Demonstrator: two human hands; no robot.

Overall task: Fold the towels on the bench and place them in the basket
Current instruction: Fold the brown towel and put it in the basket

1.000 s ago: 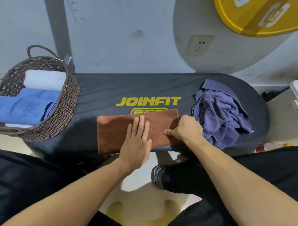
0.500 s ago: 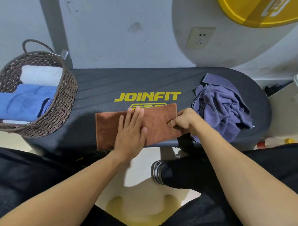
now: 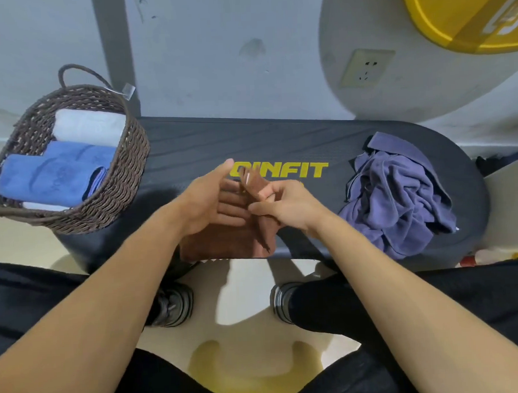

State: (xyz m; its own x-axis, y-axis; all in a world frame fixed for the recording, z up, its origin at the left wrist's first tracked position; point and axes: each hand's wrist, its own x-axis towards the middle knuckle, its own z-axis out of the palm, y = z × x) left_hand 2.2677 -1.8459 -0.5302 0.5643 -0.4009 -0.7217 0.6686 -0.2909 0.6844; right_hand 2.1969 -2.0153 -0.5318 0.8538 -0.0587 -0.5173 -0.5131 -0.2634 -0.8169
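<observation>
We see a long black bench (image 3: pixel 190 148) across the middle of the frame, with yellow letters (image 3: pixel 292 171) printed on it; behind it is a grey wall (image 3: pixel 215 49) with a white socket (image 3: pixel 366 68) in the upper right, and a big yellow disc (image 3: pixel 466 12) sits in the top right corner. Our two bare arms reach up from the bottom of the frame, over black trouser legs and two dark shoes (image 3: pixel 173 304) on a pale floor (image 3: pixel 244 298).

On the right part of the bench lies a purple towel (image 3: pixel 400 199) in a crumpled heap; it is not folded. At the left end of the bench stands a brown woven basket (image 3: pixel 118 190) with a loop handle; inside it we see a folded blue towel (image 3: pixel 49 178) in front and a folded white towel (image 3: pixel 91 129) behind it, touching.

In the middle of the frame, at the near edge of the bench, is the brown towel (image 3: pixel 224 242); its lower part lies flat on the bench, and one end is lifted up between our hands. Our right hand (image 3: pixel 288 207) has its fingers curled and pinches the raised end of the brown towel; the cloth sticks up above the fingers. Our left hand (image 3: pixel 210 201) is spread, fingers straight and apart, palm turned to the right, just beside the raised cloth; we cannot tell if it touches the cloth.
</observation>
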